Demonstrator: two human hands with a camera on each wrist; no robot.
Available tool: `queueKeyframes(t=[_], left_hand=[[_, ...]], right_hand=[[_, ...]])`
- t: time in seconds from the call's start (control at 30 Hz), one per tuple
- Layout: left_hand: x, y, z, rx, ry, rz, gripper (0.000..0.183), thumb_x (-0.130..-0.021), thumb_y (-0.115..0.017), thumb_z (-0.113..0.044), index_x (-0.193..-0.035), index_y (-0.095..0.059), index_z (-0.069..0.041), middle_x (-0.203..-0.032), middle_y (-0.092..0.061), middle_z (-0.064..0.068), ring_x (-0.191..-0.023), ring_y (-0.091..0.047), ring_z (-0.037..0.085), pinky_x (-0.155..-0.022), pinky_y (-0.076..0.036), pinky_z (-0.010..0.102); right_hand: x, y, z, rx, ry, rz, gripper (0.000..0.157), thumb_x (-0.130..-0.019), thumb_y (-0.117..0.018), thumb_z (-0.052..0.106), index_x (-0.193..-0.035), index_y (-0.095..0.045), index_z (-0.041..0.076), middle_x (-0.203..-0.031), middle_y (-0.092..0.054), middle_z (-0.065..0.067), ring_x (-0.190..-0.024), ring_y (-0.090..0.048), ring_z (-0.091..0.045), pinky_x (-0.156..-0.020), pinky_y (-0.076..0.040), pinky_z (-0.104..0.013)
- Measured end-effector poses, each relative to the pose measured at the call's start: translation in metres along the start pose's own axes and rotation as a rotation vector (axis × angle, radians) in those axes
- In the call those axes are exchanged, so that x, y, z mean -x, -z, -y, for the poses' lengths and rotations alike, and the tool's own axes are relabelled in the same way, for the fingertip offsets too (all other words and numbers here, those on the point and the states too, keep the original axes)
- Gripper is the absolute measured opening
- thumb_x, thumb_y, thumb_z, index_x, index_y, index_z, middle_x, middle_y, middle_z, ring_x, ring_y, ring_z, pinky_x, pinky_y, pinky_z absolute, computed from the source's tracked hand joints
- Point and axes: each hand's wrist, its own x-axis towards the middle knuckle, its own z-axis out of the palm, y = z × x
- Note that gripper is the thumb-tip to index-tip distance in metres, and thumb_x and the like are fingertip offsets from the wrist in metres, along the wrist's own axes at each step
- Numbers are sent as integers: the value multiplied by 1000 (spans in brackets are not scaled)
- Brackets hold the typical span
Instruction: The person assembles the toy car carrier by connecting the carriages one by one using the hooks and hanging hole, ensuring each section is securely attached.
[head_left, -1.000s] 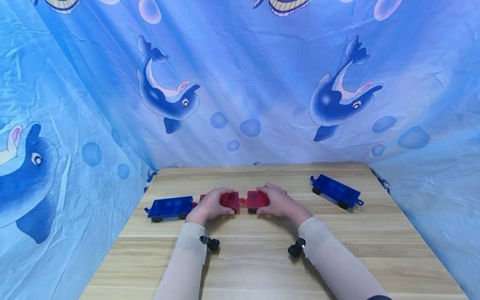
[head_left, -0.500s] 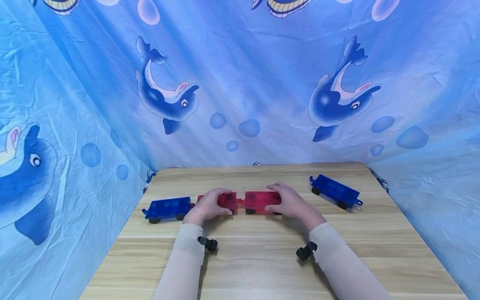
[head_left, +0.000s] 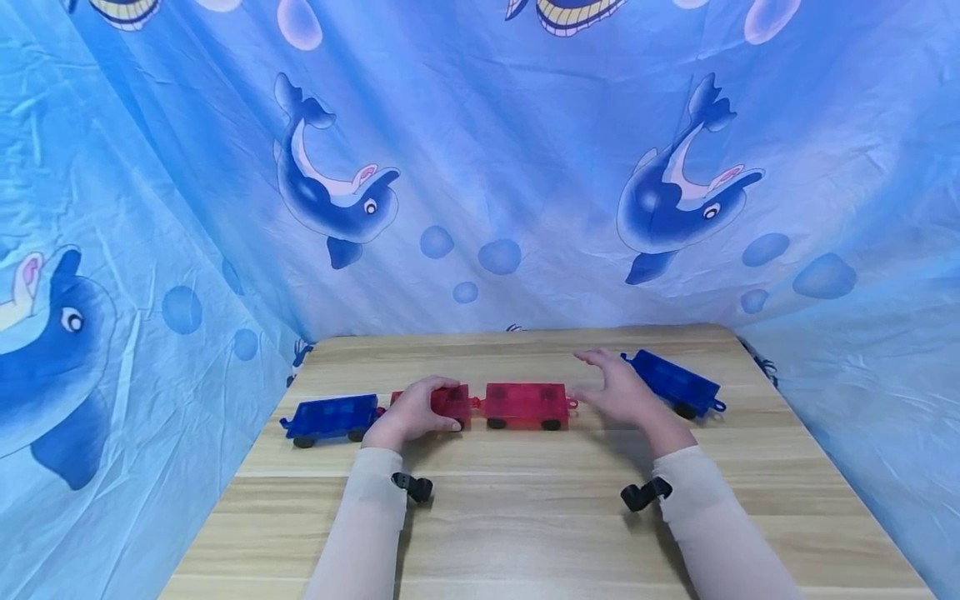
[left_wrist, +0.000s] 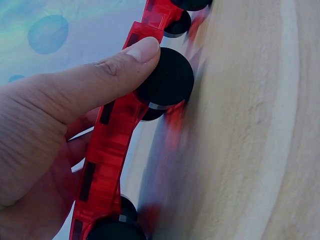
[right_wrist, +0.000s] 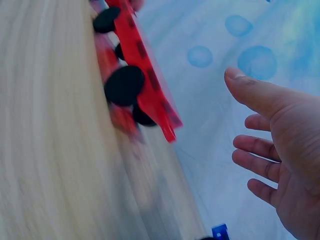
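Observation:
My left hand [head_left: 416, 411] grips a red toy train car [left_wrist: 107, 145], thumb on the near side by a black wheel, fingers behind it. To its left a blue train car [head_left: 333, 417] is joined on by a small coupling. A second red train car [head_left: 527, 404] is hooked to the right end of the held one and stands on its wheels. My right hand [head_left: 626, 392] is raised with fingers spread and holds nothing, between that red car and another blue train car [head_left: 675, 382]. In the right wrist view the red car's free end points toward the palm.
The cars stand in the back half of a wooden table [head_left: 510, 517]. A blue curtain [head_left: 465, 150] printed with dolphins hangs behind and at both sides. A small black camera [head_left: 645, 494] is strapped to each wrist.
My right hand has let go of the second red car and moved right, toward the lone blue car. The joined cars have shifted slightly left with my left hand.

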Motion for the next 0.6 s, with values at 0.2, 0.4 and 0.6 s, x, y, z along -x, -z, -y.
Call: queueKeyframes(t=[0.2,0.4,0.6], left_hand=[[0,1,2,-14,17,0,79,-75,-98,-28,-145,-62,-28,-146,-59,1,-132,-56,29,-106,-51,52],[-1,3,5,-4,10,0,79,-75,-98,-27,-146,-62,-26,-144,-60,1,-129,-57,28,-103,-54,51],[0,3,7,4,3,5,80,-75,-98,-25,-146,-61,-25,-144,-60,1,-129,-57,28,-104,-53,50]], right_hand=[[7,17,-17,12,-24,-14,79,-94,-78,49,-158,-47,15,-163,-38,-19,-143,-44,-45,-110,-40,-68],[12,31,-33,23,-78,-60,77,-94,-79,44,-158,-47,16,-162,-38,-19,-147,-37,-48,-112,-35,-71],[16,40,-46,41,-138,-65,83,-93,-78,51,-159,-46,13,-165,-31,-25,-149,-29,-53,-113,-30,-73]])
